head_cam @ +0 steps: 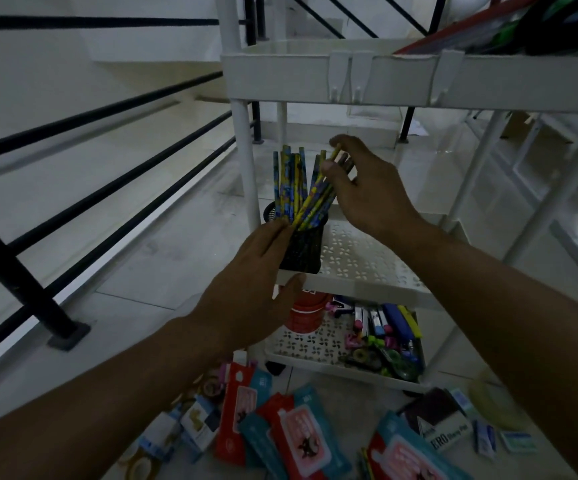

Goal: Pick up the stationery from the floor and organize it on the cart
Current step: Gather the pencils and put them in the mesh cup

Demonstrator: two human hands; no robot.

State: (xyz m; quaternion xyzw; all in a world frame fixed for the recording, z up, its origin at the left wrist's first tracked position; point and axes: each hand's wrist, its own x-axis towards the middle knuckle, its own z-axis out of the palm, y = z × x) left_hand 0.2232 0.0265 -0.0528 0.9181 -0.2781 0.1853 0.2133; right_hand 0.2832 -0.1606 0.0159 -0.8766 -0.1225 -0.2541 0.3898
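Both hands at the pencils (294, 188) in the black mesh cup (303, 251), centre of the frame.

The cup stands on the middle shelf of the white cart (367, 258). The right hand (367, 188) has its grip pinched on the tops of a few leaning pencils. The left hand (256, 271) rests straight-fingered against the cup's left side, grip wide. Red and teal packets (301, 427) lie on the floor (142, 271) at lower centre.

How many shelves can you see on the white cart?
3: top shelf upper right, middle shelf under the mesh pencil cup, bottom shelf holding markers. Another may sit above frame.
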